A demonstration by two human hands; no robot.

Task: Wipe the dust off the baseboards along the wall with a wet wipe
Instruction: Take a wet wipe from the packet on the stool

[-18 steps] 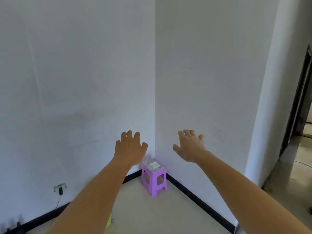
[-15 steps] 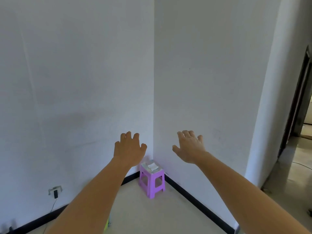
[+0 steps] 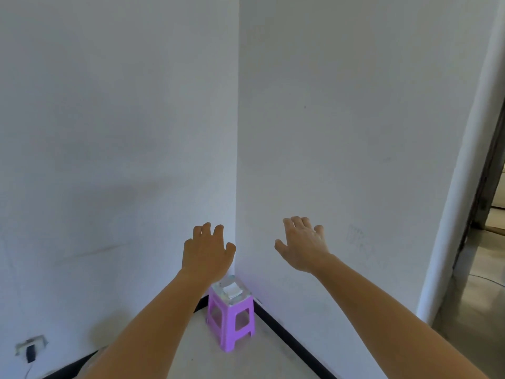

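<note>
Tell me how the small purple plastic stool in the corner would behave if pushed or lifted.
The small purple plastic stool is probably light: thin moulded legs with open sides. It would likely slide on the smooth pale floor. Tall and narrow, it may tip if pushed near the top, shedding the white packet on its seat.

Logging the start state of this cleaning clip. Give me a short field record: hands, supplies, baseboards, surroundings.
left hand: raised, fingers loose, holds nothing
right hand: raised, fingers loose, holds nothing
stool: purple, in the room corner
packet: whitish, on the stool top, untouched
baseboard: black, along both walls
socket: low on left wall, plug inserted
doorway: far right
</note>
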